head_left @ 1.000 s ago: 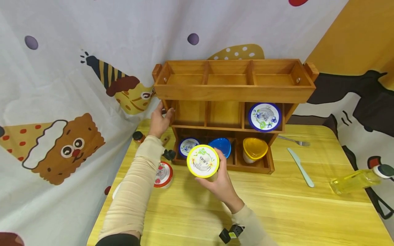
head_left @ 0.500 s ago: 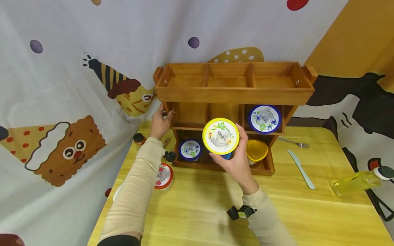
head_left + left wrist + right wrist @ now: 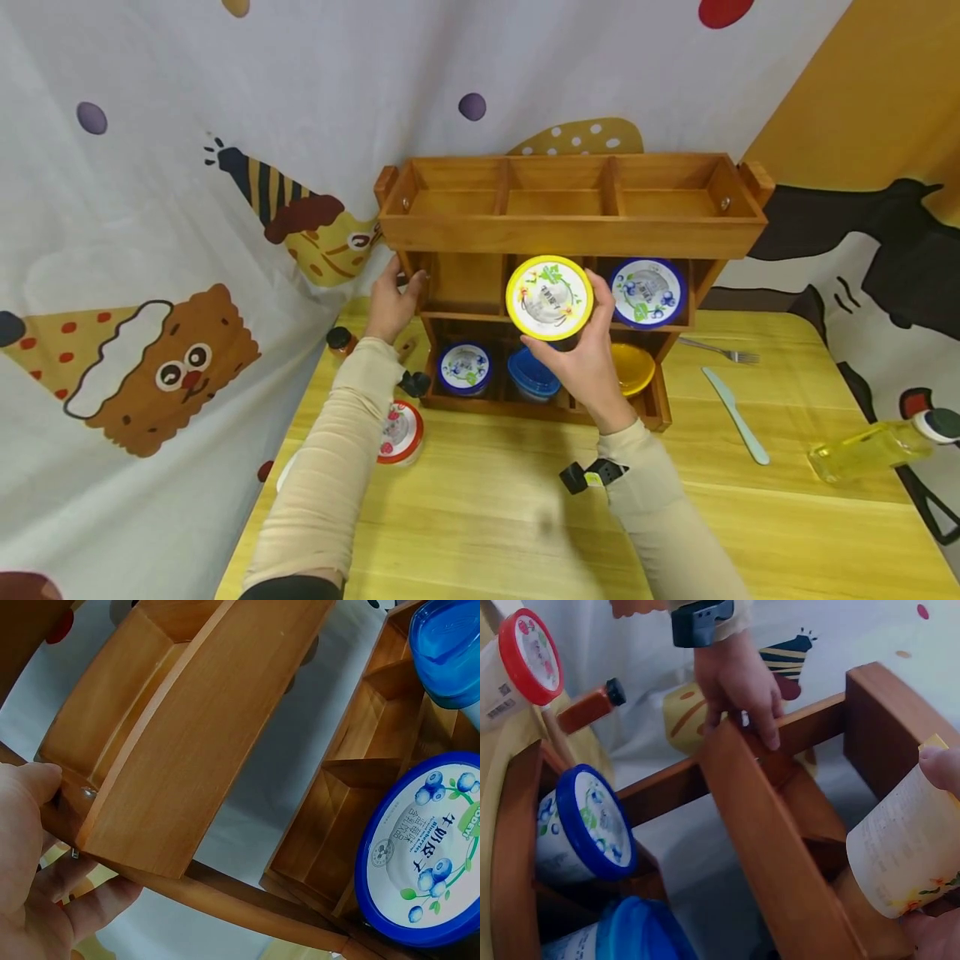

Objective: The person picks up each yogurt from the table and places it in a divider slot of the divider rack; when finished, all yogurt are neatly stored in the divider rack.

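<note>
A three-tier wooden shelf point(image 3: 570, 229) stands at the back of the table. My left hand point(image 3: 395, 293) grips its left side post, thumb on the edge point(image 3: 34, 784); the right wrist view shows those fingers point(image 3: 742, 690) curled over the wood. My right hand point(image 3: 592, 337) holds a yellow-lidded cup point(image 3: 550, 297), tilted lid-forward, in front of the middle tier's centre compartment. Its paper wall point(image 3: 911, 847) is pinched between my fingertips point(image 3: 939, 761). A blue-lidded cup point(image 3: 647, 292) sits in the compartment to the right.
The bottom tier holds a blue-lidded cup point(image 3: 465, 367), a plain blue-lidded one point(image 3: 533, 373) and a yellow-lidded one point(image 3: 632, 367). A red-lidded cup point(image 3: 397, 432) and a small bottle point(image 3: 340, 339) stand left of the shelf. A fork point(image 3: 720, 350), knife point(image 3: 735, 414) and oil bottle point(image 3: 870, 446) lie to the right.
My right hand has lifted the yellow-lidded cup from above the table up and rightward to the middle tier. The left hand has stayed on the shelf's side.
</note>
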The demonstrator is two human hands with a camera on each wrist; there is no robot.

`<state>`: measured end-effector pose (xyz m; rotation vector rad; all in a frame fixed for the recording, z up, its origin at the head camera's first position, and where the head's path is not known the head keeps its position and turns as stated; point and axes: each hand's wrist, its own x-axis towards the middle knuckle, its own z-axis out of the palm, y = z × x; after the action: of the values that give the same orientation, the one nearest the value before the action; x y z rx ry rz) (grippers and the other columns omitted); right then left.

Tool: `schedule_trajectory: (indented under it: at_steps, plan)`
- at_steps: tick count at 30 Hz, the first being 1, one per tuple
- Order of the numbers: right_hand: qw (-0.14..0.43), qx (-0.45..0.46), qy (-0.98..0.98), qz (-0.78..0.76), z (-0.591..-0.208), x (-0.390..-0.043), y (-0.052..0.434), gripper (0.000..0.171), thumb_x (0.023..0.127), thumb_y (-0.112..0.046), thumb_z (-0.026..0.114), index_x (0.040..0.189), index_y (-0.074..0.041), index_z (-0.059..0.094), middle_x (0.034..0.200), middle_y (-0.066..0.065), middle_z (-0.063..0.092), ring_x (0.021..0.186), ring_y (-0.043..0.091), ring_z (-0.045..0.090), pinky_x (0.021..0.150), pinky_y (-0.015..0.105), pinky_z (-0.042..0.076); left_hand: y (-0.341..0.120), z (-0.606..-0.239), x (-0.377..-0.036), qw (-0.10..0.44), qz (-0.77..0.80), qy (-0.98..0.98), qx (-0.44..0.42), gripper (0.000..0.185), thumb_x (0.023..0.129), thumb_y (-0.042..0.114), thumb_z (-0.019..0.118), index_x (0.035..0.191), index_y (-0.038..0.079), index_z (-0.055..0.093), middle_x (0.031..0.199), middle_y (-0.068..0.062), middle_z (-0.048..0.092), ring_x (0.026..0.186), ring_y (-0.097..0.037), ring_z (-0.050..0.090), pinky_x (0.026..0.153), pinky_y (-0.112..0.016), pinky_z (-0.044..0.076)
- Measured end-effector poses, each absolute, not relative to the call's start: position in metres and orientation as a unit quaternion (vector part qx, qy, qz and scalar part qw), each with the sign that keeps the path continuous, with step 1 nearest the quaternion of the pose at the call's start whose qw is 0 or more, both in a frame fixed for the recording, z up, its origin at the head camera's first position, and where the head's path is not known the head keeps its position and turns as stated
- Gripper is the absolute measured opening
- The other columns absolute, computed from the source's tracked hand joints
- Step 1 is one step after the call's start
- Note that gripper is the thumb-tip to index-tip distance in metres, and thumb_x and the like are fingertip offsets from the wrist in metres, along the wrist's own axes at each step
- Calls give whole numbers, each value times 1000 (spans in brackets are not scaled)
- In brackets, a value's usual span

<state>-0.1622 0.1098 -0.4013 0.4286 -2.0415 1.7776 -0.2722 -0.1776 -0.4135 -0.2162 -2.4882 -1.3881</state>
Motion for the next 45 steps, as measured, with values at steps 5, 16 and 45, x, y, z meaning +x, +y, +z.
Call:
schedule_trajectory:
  at_steps: [5,16,45]
  plan:
    - [194,128,-747,623,-406,-172,109,108,72,-1,86,150,-11,12,152,8,28,133,20,39,119,40,29,-178,-415,-273,138,-481,-863,-74,37,102,25,54,136,14,51,134,-13,59,116,-34,62,94,-48,54]
    - [222,117,-782,571,-413,-189,108,107,75,-12,86,152,-13,13,153,11,29,136,25,38,119,44,29,-176,-416,-271,137,-487,-859,-73,34,101,24,55,133,13,53,131,-13,61,115,-34,62,93,-48,55]
    - [236,136,-795,542,-390,-161,106,98,81,-19,81,156,-19,18,159,8,23,142,29,32,119,53,26,-176,-411,-269,131,-479,-866,-60,37,101,26,55,136,14,51,133,-13,60,116,-34,62,91,-49,55]
